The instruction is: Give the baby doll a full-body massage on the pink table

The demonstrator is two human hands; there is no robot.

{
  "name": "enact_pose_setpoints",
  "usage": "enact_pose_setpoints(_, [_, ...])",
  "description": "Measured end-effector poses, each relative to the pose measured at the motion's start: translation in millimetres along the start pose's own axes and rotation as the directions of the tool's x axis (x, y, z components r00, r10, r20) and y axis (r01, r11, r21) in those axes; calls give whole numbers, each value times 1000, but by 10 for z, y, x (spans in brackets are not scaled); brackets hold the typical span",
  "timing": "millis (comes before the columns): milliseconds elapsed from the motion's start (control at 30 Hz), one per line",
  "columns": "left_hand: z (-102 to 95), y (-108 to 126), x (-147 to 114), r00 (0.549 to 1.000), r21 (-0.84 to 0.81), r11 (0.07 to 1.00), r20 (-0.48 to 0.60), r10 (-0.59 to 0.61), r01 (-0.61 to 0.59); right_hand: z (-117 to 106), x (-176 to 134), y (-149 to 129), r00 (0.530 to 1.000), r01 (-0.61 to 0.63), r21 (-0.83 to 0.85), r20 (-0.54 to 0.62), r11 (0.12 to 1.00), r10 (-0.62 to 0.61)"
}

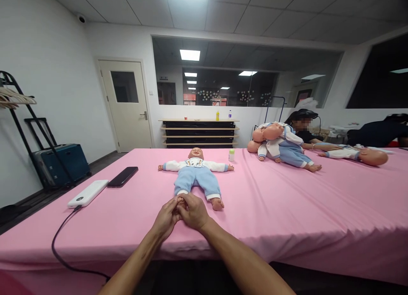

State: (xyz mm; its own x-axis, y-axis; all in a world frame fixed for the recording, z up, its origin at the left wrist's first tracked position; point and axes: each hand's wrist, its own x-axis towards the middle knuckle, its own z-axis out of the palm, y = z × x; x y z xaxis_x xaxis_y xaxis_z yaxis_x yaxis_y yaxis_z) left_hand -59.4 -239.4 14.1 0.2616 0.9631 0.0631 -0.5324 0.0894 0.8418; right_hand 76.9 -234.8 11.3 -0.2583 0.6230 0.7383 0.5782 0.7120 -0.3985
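Note:
A baby doll [196, 176] in a white top and light blue trousers lies on its back, arms spread, its feet toward me. My left hand [166, 218] and my right hand [193, 211] are both closed around the doll's foot on the left side, thumbs close together. Most of that foot is hidden by my fingers. The doll's other bare foot [218, 204] lies free on the pink tablecloth [274, 205]. A small white bottle with a green cap [231, 155] stands beyond the doll's outstretched hand.
A black phone [123, 177] and a white power bank [88, 194] with a black cable lie to the left. Several more dolls [280, 146] are piled at the right. A person [301, 125] in a headset handles another doll [360, 155]. A suitcase [62, 164] stands by the wall.

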Motion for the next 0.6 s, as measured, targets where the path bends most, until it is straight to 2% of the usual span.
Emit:
enact_pose_setpoints(133, [32, 27, -27, 999, 60, 998, 45, -1, -1, 26, -7, 60, 1000, -6, 12, 8, 1000, 5])
enact_pose_setpoints(333, [12, 11, 9, 1000, 52, 998, 3, -25, 25, 1, -2, 70, 1000, 8, 37, 12, 999, -8])
enact_pose_setpoints(433, [-1, 4, 20, 1000, 34, 999, -11, -4, 4, 3, -8, 44, 1000, 7, 7, 17, 1000, -7])
enact_pose_setpoints(600, [-2, 7, 5, 1000, 64, 998, 28, 9, -10, 28, -15, 48, 1000, -16, -45, 26, 999, 17])
